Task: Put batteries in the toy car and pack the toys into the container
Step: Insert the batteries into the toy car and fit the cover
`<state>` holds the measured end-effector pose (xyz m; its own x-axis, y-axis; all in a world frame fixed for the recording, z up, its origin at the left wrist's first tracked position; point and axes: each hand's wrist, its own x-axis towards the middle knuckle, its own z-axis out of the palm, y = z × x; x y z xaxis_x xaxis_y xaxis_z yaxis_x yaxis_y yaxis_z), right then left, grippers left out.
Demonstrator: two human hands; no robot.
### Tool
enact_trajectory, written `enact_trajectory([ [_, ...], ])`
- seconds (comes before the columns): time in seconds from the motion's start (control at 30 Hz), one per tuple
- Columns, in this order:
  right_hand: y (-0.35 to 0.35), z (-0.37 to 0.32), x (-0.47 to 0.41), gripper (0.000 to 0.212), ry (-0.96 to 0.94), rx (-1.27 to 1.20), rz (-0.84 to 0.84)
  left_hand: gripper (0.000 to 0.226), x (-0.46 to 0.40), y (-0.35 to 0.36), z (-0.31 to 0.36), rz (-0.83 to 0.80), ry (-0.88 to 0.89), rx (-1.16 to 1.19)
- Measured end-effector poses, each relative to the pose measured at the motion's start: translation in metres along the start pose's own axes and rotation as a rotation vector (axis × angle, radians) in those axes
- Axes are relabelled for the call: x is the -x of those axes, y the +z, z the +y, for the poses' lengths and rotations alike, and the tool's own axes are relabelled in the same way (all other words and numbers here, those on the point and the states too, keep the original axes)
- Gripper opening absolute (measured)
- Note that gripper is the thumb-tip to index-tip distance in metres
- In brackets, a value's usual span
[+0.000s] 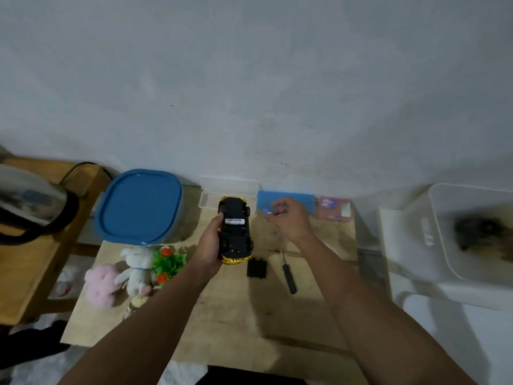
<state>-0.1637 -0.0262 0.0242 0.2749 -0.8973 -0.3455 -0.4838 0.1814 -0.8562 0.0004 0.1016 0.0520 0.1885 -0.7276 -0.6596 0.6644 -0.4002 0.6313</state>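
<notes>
Head view; looks down over table (222, 329).

Kettle (30, 201) left; white bin (458, 234) right.

A big pale wall (249, 79) fills the top. A low wooden table (236, 329) stands against it. A wooden stool (36, 273) sits by the table's left edge. The light is dim.

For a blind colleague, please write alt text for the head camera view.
The left hand holds a yellow toy car upside down over a wooden table, one battery in its open compartment. The right hand hovers near a blue pack. Nearby lie a black cover, a screwdriver, plush toys and a blue-lidded container.
</notes>
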Motion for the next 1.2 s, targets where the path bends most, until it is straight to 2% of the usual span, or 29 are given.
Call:
enact_trajectory([
  [0.17,-0.009,-0.040,0.021,0.023,-0.149,-0.026,-0.139,0.050,0.004,0.010,0.003,0.027,0.033,-0.159],
  [0.37,-0.008,-0.067,0.036,0.031,-0.270,0.280,-0.257,0.051,0.008,0.019,0.004,0.029,0.049,-0.277],
  [0.47,-0.004,-0.067,0.039,0.033,-0.272,0.235,-0.239,0.051,0.012,0.023,0.005,0.027,0.050,-0.260],
  [0.67,0.002,-0.054,0.053,0.022,-0.380,0.195,-0.161,0.052,0.017,0.024,0.007,0.059,0.024,-0.242],
  [0.87,0.020,-0.026,0.066,0.024,-0.682,0.362,-0.021,0.048,0.021,0.026,0.001,0.064,0.031,-0.266],
  [1.0,0.025,-0.015,0.070,0.023,-0.763,0.379,0.040,0.051,0.019,0.025,-0.004,0.067,0.057,-0.317],
  [1.13,0.020,-0.012,0.067,0.017,-0.799,0.398,0.077,0.032,0.014,0.024,-0.005,0.079,0.095,-0.350],
  [1.2,0.017,-0.012,0.067,0.017,-0.794,0.425,0.006,0.023,0.010,0.021,-0.005,0.099,0.083,-0.362],
])
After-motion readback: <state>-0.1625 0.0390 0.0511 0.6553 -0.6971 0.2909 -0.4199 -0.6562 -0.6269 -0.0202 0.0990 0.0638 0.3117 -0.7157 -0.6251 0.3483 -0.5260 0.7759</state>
